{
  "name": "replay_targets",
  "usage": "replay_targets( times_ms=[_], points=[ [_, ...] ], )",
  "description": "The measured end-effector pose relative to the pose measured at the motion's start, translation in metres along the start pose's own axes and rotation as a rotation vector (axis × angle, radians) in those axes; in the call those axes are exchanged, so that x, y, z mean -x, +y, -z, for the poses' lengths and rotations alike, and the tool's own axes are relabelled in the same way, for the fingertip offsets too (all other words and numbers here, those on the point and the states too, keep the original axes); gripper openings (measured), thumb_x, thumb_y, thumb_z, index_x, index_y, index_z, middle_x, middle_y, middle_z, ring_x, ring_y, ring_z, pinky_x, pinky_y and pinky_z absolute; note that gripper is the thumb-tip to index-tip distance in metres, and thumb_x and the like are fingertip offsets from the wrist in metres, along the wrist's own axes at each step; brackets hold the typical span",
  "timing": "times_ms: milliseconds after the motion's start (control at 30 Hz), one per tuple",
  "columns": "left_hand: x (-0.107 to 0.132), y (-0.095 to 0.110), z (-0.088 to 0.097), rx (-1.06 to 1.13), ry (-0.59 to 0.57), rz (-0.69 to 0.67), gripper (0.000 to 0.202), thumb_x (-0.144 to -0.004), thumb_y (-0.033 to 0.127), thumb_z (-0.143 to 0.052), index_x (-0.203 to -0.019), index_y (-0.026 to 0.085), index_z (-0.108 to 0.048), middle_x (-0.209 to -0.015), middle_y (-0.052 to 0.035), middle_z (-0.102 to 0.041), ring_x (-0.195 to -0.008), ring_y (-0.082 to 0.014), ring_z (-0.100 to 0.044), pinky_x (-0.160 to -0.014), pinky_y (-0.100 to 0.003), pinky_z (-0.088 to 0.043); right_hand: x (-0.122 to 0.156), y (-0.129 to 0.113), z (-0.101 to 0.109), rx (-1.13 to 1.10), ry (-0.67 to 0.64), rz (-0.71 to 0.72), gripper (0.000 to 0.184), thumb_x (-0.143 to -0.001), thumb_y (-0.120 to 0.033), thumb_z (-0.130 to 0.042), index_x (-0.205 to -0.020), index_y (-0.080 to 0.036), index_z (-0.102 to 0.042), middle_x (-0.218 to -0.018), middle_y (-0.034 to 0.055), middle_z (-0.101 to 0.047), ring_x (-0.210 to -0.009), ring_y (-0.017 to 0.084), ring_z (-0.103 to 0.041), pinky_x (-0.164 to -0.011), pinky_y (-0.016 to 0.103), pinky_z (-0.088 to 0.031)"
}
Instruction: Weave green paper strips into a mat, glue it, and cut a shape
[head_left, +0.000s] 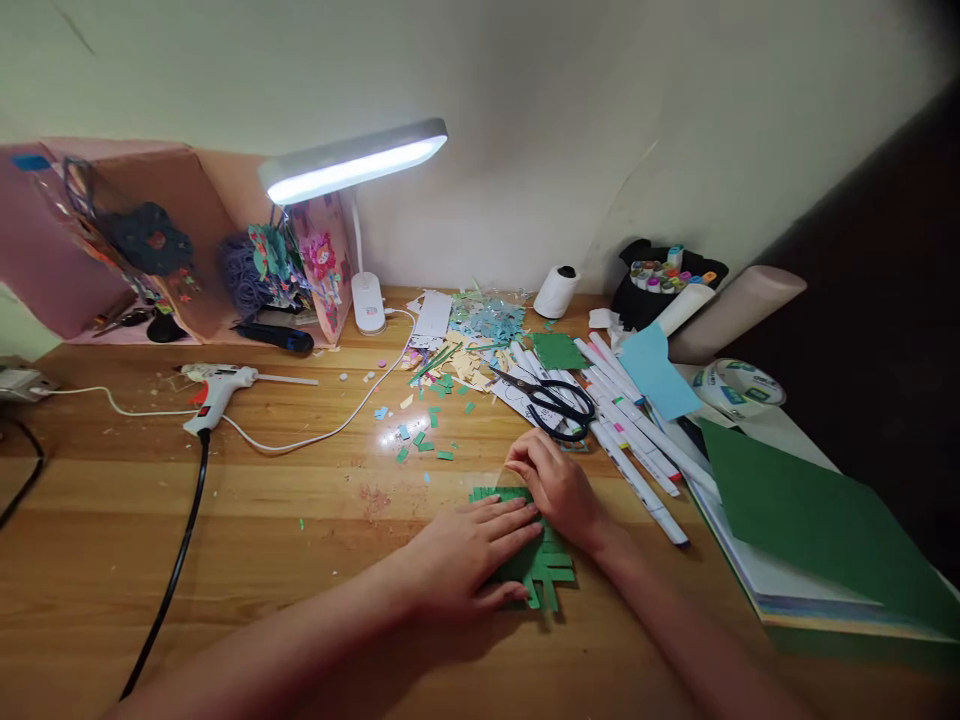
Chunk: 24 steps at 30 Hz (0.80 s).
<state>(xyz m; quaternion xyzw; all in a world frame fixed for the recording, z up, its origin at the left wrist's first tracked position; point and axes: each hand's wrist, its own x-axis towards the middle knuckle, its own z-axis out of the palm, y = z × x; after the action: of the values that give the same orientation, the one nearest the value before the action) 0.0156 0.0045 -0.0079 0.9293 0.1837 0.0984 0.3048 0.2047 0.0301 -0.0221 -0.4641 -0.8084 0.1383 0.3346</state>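
A piece of green paper with slits cut into its edges, leaving narrow strips, lies on the wooden desk in front of me. My left hand is spread flat over it, fingers stretched out, covering its middle. Just beyond the paper's top edge, my right hand has its thumb and fingertips pinched together. Something thin and pale seems to be at those fingertips, too faint to name. Black-handled scissors lie open beyond the right hand, on top of several white markers.
Green paper scraps lie scattered ahead. At left are a glue gun and its black cord. A lit lamp stands behind, beside a pink box. Right are green sheets, a tape roll and a black marker holder.
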Motion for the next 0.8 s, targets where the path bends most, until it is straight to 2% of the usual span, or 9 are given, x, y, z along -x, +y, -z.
replay_targets(
  times_ms=[267,667,800],
  points=[
    [-0.001,-0.002,-0.004,0.001,-0.009,0.01,0.059,-0.091,0.045,-0.037,-0.141,0.014,-0.03,-0.145,-0.0113,-0.034,-0.136,-0.0246,-0.028,-0.112,-0.042,-0.024,0.002,-0.007,0.002,-0.072,0.125,-0.012,0.01,-0.093,-0.018,-0.04,-0.085,-0.023,-0.045,-0.08,0.0042,-0.051,-0.076,0.018,-0.051,-0.069,0.031,-0.045],
    [-0.002,-0.002,-0.005,0.021,0.008,0.003,0.058,-0.091,0.042,-0.04,-0.14,0.012,-0.032,-0.144,-0.0123,-0.035,-0.136,-0.0236,-0.027,-0.113,-0.04,-0.021,0.002,-0.012,0.003,-0.118,0.163,0.033,0.011,-0.091,-0.014,-0.044,-0.086,-0.023,-0.047,-0.077,0.003,-0.052,-0.073,0.018,-0.052,-0.066,0.031,-0.044],
    [-0.002,-0.001,-0.005,0.025,-0.005,0.027,0.057,-0.091,0.042,-0.04,-0.14,0.013,-0.033,-0.146,-0.0117,-0.033,-0.136,-0.0242,-0.027,-0.113,-0.041,-0.022,0.0,-0.013,0.009,-0.096,0.183,0.047,0.011,-0.092,-0.019,-0.043,-0.083,-0.024,-0.049,-0.074,0.003,-0.053,-0.07,0.019,-0.053,-0.064,0.032,-0.045]
  ],
)
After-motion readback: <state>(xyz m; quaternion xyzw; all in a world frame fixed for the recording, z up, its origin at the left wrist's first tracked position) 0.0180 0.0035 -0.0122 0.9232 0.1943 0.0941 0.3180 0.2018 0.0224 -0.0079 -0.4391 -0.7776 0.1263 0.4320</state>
